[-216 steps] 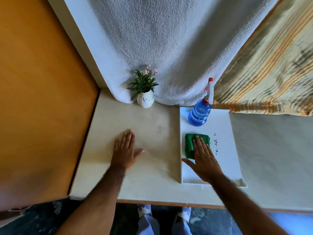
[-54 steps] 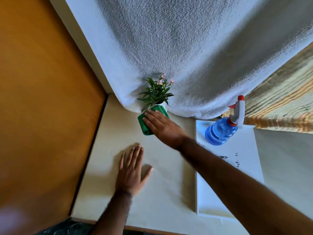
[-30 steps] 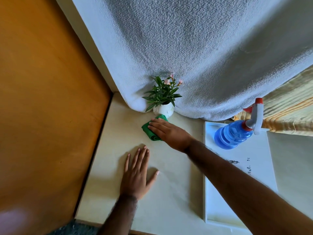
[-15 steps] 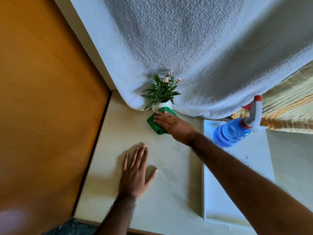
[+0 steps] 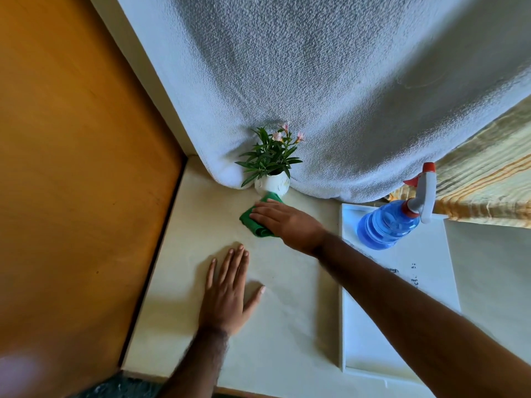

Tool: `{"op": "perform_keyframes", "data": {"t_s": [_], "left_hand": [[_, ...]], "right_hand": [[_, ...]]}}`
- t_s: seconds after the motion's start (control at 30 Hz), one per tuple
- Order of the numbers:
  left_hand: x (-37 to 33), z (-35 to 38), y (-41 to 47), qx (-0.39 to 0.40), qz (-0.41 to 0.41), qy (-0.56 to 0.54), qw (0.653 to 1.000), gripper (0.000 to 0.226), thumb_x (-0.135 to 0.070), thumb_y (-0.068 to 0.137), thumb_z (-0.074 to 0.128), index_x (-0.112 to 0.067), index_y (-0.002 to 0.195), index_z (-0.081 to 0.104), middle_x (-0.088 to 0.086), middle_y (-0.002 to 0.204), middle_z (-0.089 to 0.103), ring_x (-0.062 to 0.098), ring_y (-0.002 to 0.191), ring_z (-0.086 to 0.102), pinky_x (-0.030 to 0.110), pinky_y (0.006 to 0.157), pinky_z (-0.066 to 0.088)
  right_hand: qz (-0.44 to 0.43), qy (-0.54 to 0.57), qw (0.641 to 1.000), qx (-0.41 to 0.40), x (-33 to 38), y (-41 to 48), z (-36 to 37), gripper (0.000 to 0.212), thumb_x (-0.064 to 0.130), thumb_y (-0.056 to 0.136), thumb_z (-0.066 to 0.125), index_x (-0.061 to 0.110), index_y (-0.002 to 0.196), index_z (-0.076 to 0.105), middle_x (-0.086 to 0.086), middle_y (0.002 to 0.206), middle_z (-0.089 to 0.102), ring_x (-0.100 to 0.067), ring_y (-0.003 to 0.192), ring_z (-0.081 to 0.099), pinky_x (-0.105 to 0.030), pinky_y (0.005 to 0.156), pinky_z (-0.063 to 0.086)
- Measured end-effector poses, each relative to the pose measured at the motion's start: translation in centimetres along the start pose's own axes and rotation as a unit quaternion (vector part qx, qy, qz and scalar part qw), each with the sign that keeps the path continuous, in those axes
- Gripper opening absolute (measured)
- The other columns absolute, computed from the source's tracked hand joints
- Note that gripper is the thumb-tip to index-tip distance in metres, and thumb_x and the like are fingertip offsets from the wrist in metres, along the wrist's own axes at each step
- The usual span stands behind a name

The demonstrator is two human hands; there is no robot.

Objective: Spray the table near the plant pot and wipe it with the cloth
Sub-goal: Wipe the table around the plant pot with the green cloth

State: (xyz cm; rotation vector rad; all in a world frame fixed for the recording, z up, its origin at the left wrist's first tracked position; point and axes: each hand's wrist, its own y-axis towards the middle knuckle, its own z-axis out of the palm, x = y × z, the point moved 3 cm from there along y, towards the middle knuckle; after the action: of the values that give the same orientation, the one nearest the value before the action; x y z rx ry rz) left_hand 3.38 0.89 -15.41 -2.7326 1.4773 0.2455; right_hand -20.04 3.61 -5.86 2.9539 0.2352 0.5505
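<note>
A small white plant pot (image 5: 273, 183) with green leaves and pink flowers stands at the back of the cream table (image 5: 275, 334). Just in front of it, my right hand (image 5: 287, 222) presses flat on a folded green cloth (image 5: 253, 222) that lies on the table and touches the pot's base. My left hand (image 5: 227, 294) rests palm down on the table, fingers spread, nearer to me and left of the cloth. A blue spray bottle (image 5: 388, 228) with a white and red trigger stands on a white tray (image 5: 373, 354) to the right.
A white textured towel (image 5: 316, 96) hangs behind the pot and reaches the table. An orange wooden panel (image 5: 71, 182) bounds the table on the left. A striped yellow cloth (image 5: 488, 182) hangs at the right behind the tray.
My right hand has carried the cloth from the tray to the pot and keeps rubbing it back and forth there; in the last half second it slid slightly left. My left hand stays put.
</note>
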Motion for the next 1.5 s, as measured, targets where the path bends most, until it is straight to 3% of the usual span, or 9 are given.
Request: {"op": "perform_keyframes", "data": {"t_s": [0.13, 0.3, 0.43, 0.6, 0.83, 1.03, 1.2, 1.4, 1.5], "left_hand": [[-0.1, 0.0, 0.0, -0.002, 0.000, 0.001, 1.000, 0.089, -0.069, 0.098, 0.043, -0.016, 0.167, 0.022, 0.004, 0.177, 0.022, 0.022, 0.162, 0.023, 0.059, 0.128, 0.029], [0.0, 0.2, 0.0, 0.007, 0.001, 0.004, 1.000, 0.089, -0.072, 0.099, 0.035, -0.017, 0.167, 0.018, 0.003, 0.177, 0.019, 0.022, 0.163, 0.019, 0.057, 0.129, 0.026], [0.0, 0.3, -0.1, 0.007, 0.000, 0.002, 1.000, 0.089, -0.072, 0.100, 0.034, -0.017, 0.167, 0.018, 0.003, 0.177, 0.019, 0.022, 0.163, 0.020, 0.057, 0.129, 0.025], [0.0, 0.1, -0.1, 0.007, -0.002, 0.004, 1.000, 0.089, -0.072, 0.099, 0.035, -0.016, 0.167, 0.021, 0.004, 0.177, 0.021, 0.022, 0.163, 0.021, 0.058, 0.128, 0.029], [0.3, 0.1, 0.1, -0.008, -0.001, -0.008, 1.000, 0.087, -0.070, 0.098, 0.040, -0.017, 0.166, 0.024, 0.003, 0.176, 0.025, 0.021, 0.162, 0.024, 0.057, 0.128, 0.028], [0.1, -0.2, 0.0, 0.005, -0.002, -0.018, 1.000, 0.088, -0.069, 0.098, 0.042, -0.017, 0.166, 0.025, 0.003, 0.175, 0.026, 0.022, 0.161, 0.026, 0.055, 0.129, 0.027], [-0.1, -0.5, 0.1, 0.010, 0.000, -0.028, 1.000, 0.086, -0.065, 0.095, 0.048, -0.014, 0.163, 0.033, 0.006, 0.173, 0.031, 0.023, 0.159, 0.032, 0.058, 0.126, 0.031], [-0.4, -0.9, 0.1, 0.020, -0.004, -0.019, 1.000, 0.086, -0.066, 0.095, 0.044, -0.012, 0.162, 0.037, 0.008, 0.172, 0.034, 0.024, 0.157, 0.034, 0.060, 0.124, 0.034], [-0.4, -1.0, 0.2, 0.014, -0.002, -0.010, 1.000, 0.086, -0.066, 0.095, 0.042, -0.011, 0.161, 0.038, 0.009, 0.171, 0.035, 0.025, 0.157, 0.035, 0.060, 0.125, 0.033]], "right_hand": [[-0.046, -0.065, 0.996, -0.037, 0.0, 2.2, -1.4, 0.038, -0.001, 0.101, 0.046, -0.006, 0.136, 0.059, -0.023, 0.142, 0.059, -0.040, 0.137, 0.051, -0.052, 0.118, 0.035], [-0.022, -0.044, 0.999, 0.014, -1.7, 2.0, -0.8, 0.041, -0.009, 0.096, 0.056, -0.008, 0.136, 0.058, -0.025, 0.142, 0.058, -0.042, 0.138, 0.049, -0.055, 0.117, 0.037], [0.046, 0.028, 0.997, 0.049, -1.8, 1.0, 1.2, 0.050, -0.013, 0.093, 0.046, -0.006, 0.142, 0.053, -0.025, 0.148, 0.051, -0.039, 0.141, 0.046, -0.047, 0.120, 0.033], [0.176, 0.105, 0.976, 0.069, -1.8, 0.6, 2.1, 0.072, -0.018, 0.085, 0.047, 0.010, 0.152, 0.044, -0.007, 0.160, 0.040, -0.026, 0.143, 0.044, -0.030, 0.113, 0.035], [0.132, 0.052, 0.990, 0.004, 0.0, -0.7, -0.2, 0.065, -0.019, 0.086, 0.051, 0.003, 0.147, 0.049, -0.015, 0.153, 0.049, -0.031, 0.142, 0.045, -0.031, 0.114, 0.032], [0.172, 0.020, 0.983, -0.059, 1.9, -7.7, -2.9, 0.066, -0.024, 0.084, 0.058, -0.003, 0.146, 0.049, -0.023, 0.152, 0.047, -0.040, 0.143, 0.043, -0.052, 0.120, 0.032], [0.252, 0.003, 0.963, -0.096, 3.7, -17.3, -3.3, 0.074, -0.027, 0.080, 0.056, 0.002, 0.147, 0.048, -0.016, 0.155, 0.045, -0.021, 0.148, 0.029, -0.023, 0.125, 0.009], [0.352, -0.037, 0.933, -0.063, 4.3, -24.7, -0.9, 0.086, -0.033, 0.065, 0.062, -0.002, 0.145, 0.050, -0.020, 0.152, 0.049, -0.025, 0.148, 0.029, -0.029, 0.126, 0.010], [0.358, -0.053, 0.932, -0.007, 4.1, -26.3, 0.3, 0.089, -0.010, 0.076, 0.074, 0.006, 0.153, 0.033, -0.014, 0.161, 0.032, -0.029, 0.151, 0.027, -0.037, 0.126, 0.014]]}}
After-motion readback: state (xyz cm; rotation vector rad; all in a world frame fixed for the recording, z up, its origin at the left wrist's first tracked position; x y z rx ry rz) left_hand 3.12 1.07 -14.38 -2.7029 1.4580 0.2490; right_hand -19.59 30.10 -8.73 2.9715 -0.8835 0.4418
